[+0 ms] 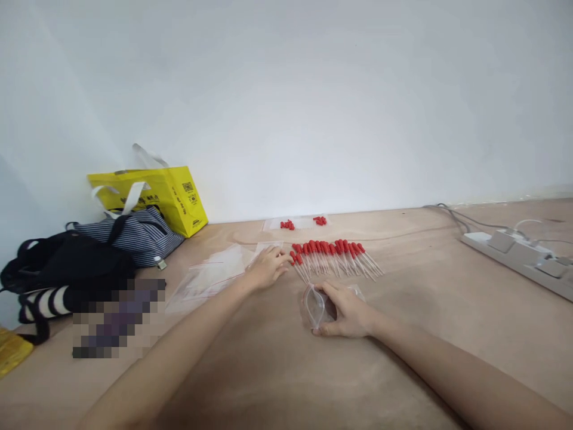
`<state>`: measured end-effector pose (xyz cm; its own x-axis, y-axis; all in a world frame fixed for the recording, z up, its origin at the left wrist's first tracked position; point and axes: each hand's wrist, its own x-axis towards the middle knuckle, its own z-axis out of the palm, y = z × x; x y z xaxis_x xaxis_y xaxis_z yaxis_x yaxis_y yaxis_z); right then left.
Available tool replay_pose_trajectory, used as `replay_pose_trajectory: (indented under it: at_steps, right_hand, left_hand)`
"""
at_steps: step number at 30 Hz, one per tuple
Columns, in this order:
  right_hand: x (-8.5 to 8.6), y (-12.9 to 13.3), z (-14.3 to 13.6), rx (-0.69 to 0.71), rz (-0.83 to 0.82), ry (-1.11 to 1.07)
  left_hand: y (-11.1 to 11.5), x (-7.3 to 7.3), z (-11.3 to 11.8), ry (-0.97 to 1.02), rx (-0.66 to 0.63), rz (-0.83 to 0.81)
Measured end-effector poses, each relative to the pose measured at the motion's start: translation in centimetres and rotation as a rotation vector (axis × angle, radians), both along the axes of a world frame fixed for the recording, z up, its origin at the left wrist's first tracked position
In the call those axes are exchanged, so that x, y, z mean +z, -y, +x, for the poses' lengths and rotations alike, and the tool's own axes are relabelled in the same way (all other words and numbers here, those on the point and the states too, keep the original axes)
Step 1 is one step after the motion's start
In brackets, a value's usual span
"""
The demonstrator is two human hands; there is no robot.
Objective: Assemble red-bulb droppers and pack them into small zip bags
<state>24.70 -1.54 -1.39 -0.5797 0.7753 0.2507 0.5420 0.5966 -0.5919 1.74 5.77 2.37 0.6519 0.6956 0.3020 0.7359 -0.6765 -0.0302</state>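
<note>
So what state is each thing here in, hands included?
Clear bag, mouth open
Right hand, holding the clear bag
Front red-tipped sticks, loose in a row
Left hand, at the row's left end, contact unclear
Flat bags, piled and overlapping
Rear sticks, on or inside clear plastic
Power strip, adapters plugged in
Yellow bag, standing
Striped bag, slumped
Black bundle, lying down
Pixelated item, unreadable

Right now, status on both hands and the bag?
Left fingers at the leftmost red-tipped sticks, grip unclear. Right fingers holding clear bag, mouth open. Nothing evident blocking the mouth.
</note>
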Motion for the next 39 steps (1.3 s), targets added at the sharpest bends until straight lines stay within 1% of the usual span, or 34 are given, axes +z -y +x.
replay_pose_trajectory:
  at_steps: [3, 6, 10, 13, 16, 19, 22, 24, 26, 29, 31, 33, 35, 37, 39]
  right_hand:
    - [-0.1, -0.1, 0.1, 0.023, 0.013, 0.004]
    - [-0.2, -0.2, 0.1, 0.034, 0.016, -0.001]
    - [-0.2, -0.4, 0.0, 0.041, 0.029, 0.004]
    - [-0.1, -0.5, 0.0, 0.035, 0.033, 0.007]
    - [0.0, -0.4, 0.0, 0.033, 0.033, 0.004]
    - [-0.1, -0.4, -0.1, 0.015, 0.033, 0.009]
    - [-0.2, -0.4, -0.2, 0.003, 0.035, 0.017]
    - [-0.2, -0.4, -0.4, -0.004, 0.036, 0.014]
    - [-0.2, -0.3, -0.6, -0.015, 0.038, 0.014]
    - [-0.2, -0.1, -1.1, -0.021, 0.052, 0.032]
    - [-0.2, 0.0, -1.3, -0.021, 0.063, 0.047]
    - [-0.2, 0.1, -1.5, -0.018, 0.068, 0.056]
    - [-0.1, 0.2, -1.7, -0.015, 0.068, 0.062]
    - [0.0, 0.3, -1.9, -0.007, 0.067, 0.068]
    - [0.2, 0.4, -2.0, 0.003, 0.069, 0.080]
  left_hand:
    - [-2.5, 0.3, 0.4, -0.103, -0.090, -0.010]
    - [-3.8, 0.2, 0.9, -0.185, -0.156, -0.012]
    - [-4.7, -0.4, 1.1, -0.254, -0.230, -0.002]
    - [-4.6, -0.1, 0.7, -0.272, -0.260, 0.014]
    - [-3.2, 0.8, -0.5, -0.259, -0.252, 0.040]
    - [-0.5, 1.3, -2.5, -0.221, -0.205, 0.077]
    - [2.8, 0.6, -4.2, -0.137, -0.133, 0.118]
    - [4.7, -0.2, -4.4, -0.105, -0.074, 0.114]
    - [6.2, -1.0, -3.9, -0.070, -0.033, 0.082]
    - [7.7, -1.6, -1.8, -0.006, -0.039, 0.016]
    - [8.3, -1.8, -0.3, 0.104, -0.047, -0.035]
    - [8.8, -2.2, 1.0, 0.268, -0.047, -0.114]
    - [9.0, -2.7, 2.0, 0.453, -0.049, -0.235]
    - [9.0, -3.2, 2.5, 0.615, -0.066, -0.417]
    - [8.9, -3.6, 2.7, 0.698, -0.079, -0.598]
